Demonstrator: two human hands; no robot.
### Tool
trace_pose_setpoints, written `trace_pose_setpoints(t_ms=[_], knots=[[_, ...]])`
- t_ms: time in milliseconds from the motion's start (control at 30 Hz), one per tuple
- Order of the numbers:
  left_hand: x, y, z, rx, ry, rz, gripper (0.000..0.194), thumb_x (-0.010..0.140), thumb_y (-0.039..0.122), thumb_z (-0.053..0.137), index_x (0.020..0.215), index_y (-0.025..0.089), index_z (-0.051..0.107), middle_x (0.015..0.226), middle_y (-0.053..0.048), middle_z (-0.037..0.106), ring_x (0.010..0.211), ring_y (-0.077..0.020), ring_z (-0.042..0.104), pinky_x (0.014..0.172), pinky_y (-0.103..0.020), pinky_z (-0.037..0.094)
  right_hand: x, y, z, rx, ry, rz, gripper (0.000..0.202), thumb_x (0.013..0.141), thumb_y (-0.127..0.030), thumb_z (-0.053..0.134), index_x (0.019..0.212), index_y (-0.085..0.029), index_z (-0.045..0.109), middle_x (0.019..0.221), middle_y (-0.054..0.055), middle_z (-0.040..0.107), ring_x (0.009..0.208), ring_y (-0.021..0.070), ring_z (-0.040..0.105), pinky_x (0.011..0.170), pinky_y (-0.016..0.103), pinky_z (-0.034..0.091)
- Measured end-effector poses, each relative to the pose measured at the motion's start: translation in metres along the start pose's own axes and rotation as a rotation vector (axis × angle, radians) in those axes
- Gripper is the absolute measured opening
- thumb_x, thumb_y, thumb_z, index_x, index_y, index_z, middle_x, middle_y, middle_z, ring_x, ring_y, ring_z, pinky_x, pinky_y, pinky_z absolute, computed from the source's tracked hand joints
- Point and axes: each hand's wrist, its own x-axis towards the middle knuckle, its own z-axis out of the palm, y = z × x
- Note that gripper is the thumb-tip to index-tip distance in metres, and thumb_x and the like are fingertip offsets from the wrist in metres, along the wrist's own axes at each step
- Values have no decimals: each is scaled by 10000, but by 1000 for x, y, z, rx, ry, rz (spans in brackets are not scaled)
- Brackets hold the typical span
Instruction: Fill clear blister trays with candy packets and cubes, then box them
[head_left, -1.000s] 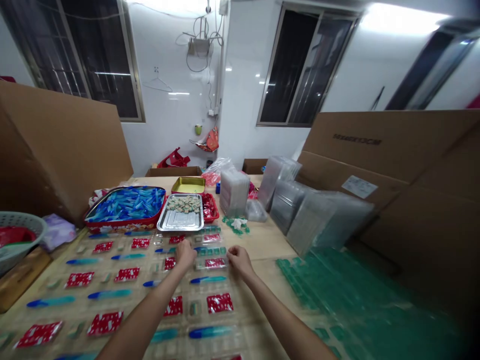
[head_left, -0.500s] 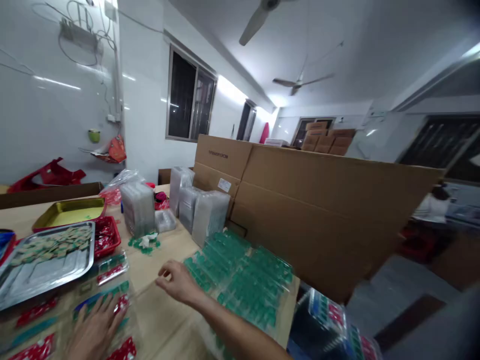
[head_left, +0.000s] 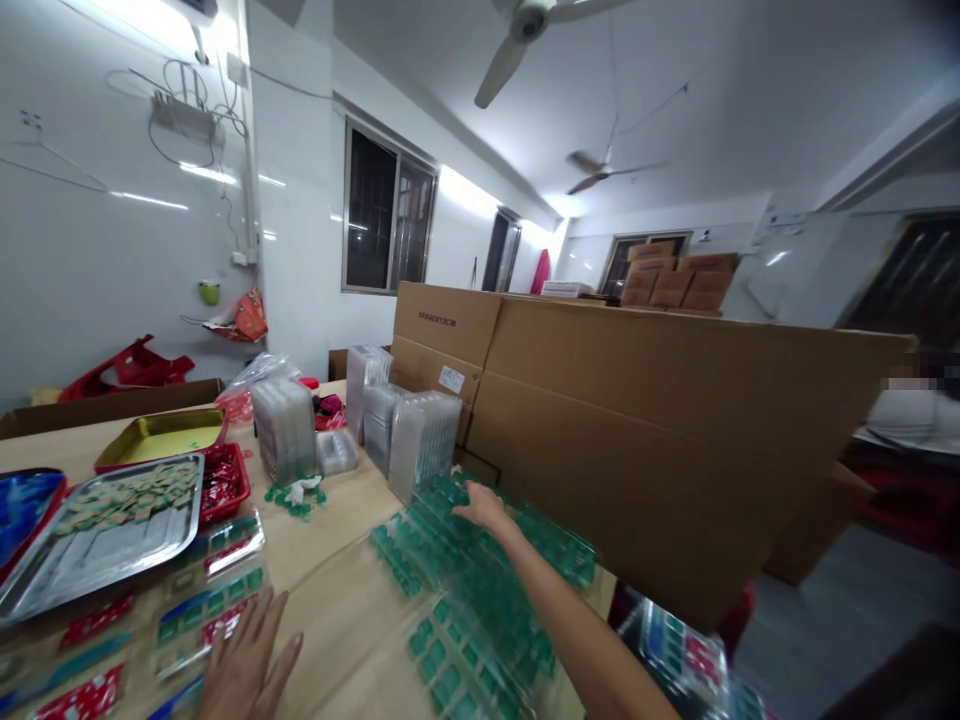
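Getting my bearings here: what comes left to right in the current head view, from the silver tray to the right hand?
Silver tray, red tray, single clear plastic stack, group of clear plastic stacks, right hand.

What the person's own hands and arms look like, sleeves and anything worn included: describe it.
The left hand and right hand are both ungloved, with no ring visible. The right forearm is slender and bare, with no sleeve, watch or bracelet in view.
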Motion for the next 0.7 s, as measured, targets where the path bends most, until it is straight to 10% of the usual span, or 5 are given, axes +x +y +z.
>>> trace_pose_setpoints(t_ms=[300, 500, 700], knots=[[-23, 27, -12, -13, -17, 161, 523, 888, 442, 355, 1323, 182, 483, 1411, -119, 438, 1306, -288, 404, 1033, -512, 404, 19, 2, 1, 322, 47, 52, 656, 468, -120, 775, 1095, -126, 582, 1176, 166, 567, 1049, 297, 576, 803, 322, 447], [-28, 45, -12, 3, 36, 169, 495, 862, 427, 423, 1257, 158, 549, 1324, -139, 535, 1234, -304, 490, 973, -503, 471, 19, 3, -9, 717, -76, 146, 141, 614, -217, 711, 624, -153, 586, 498, -7, 562, 522, 144, 553, 477, 224, 400], [-30, 70, -20, -15, 183, 257, 487, 867, 407, 438, 1302, 192, 486, 1342, -136, 525, 1238, -298, 489, 963, -526, 475, -24, -24, -14, 1119, -73, 156, 93, 633, -184, 647, 671, -174, 562, 530, -26, 585, 439, 95, 518, 445, 207, 413]])
